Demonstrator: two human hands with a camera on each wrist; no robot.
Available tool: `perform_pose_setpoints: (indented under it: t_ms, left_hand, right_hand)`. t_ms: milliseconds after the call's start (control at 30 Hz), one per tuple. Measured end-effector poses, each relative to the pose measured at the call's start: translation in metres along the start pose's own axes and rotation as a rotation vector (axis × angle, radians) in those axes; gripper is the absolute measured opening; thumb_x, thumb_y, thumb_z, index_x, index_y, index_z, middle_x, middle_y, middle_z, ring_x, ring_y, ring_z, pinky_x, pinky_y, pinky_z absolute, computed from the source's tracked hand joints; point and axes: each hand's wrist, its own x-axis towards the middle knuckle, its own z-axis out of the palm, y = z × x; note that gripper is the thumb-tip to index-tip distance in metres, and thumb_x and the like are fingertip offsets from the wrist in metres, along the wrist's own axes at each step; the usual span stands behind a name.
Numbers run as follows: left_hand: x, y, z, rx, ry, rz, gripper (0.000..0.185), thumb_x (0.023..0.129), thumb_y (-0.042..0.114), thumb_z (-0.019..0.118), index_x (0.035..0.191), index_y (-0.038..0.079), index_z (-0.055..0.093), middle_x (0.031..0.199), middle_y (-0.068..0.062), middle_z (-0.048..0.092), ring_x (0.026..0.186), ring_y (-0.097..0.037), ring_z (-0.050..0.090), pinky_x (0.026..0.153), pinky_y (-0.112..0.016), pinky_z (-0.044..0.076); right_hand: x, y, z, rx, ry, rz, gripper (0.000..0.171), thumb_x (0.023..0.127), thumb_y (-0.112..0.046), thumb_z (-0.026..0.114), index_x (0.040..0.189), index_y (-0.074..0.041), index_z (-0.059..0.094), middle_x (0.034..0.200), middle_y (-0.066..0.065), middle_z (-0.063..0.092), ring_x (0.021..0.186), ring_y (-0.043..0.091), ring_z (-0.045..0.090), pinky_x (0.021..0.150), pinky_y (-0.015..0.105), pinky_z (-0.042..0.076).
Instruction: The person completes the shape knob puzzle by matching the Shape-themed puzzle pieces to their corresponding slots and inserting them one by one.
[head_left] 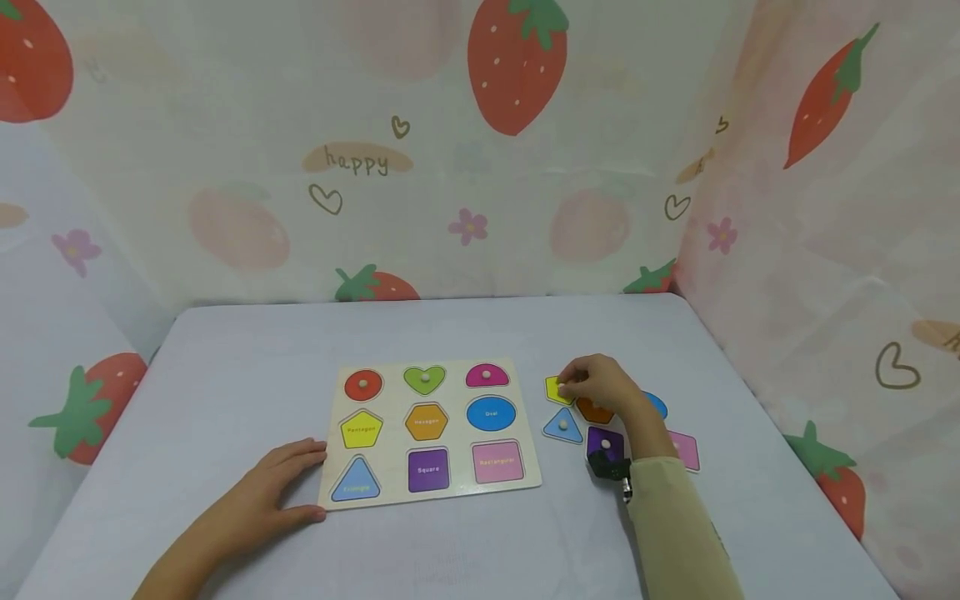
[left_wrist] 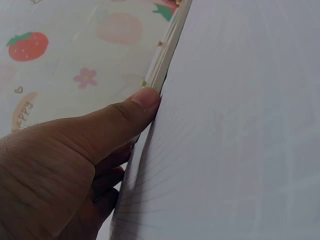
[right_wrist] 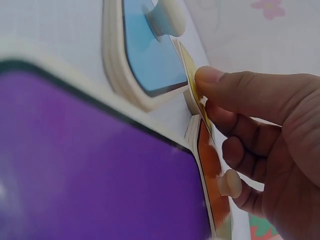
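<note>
A wooden shape-puzzle board (head_left: 460, 468) lies on the table, with a red circle (head_left: 363, 384), a green heart (head_left: 424, 379) and a pink half-circle (head_left: 487, 376) set in its top row. My left hand (head_left: 288, 487) rests flat at the board's near left corner, and its thumb (left_wrist: 127, 117) touches the board's edge (left_wrist: 167, 47). To the right of the board my right hand (head_left: 581, 385) pinches a yellow pentagon piece (head_left: 554, 389); that yellow piece (right_wrist: 190, 70) is tilted up under my thumb (right_wrist: 220, 82).
Loose pieces lie around my right hand: a blue triangle (head_left: 562, 427), an orange hexagon (head_left: 593, 412), a purple square (head_left: 604, 441), a blue oval (head_left: 657, 405) and a pink rectangle (head_left: 686, 451). Strawberry-print curtains wall in the grey table (head_left: 450, 333) at the back and right.
</note>
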Motion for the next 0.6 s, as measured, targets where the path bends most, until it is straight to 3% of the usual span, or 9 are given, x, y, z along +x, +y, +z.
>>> perform_pose_setpoints:
  t_ms: [267,600]
  left_hand:
    - [-0.002,-0.004,0.002,0.019,0.022,0.034,0.078,0.077,0.048,0.087,0.14,0.012,0.061,0.151,-0.003,0.052,0.142,-0.03,0.045,0.116,-0.048,0.039]
    - [0.0,-0.003,0.0,0.001,0.018,0.033,0.078,0.078,0.049,0.086,0.142,0.011,0.059,0.152,-0.005,0.051,0.143,-0.032,0.043,0.115,-0.056,0.037]
  right_hand:
    - [-0.001,-0.001,0.003,-0.007,0.014,-0.01,0.015,0.093,-0.028,0.077,0.103,-0.017,0.076,0.098,0.004,0.069,0.087,0.022,0.058,0.071,0.029,0.053]
    - [-0.003,-0.019,-0.002,0.004,0.035,-0.02,0.013,0.094,-0.031,0.076,0.104,-0.022,0.076,0.106,0.004,0.068,0.092,0.024,0.059,0.074,0.029,0.055]
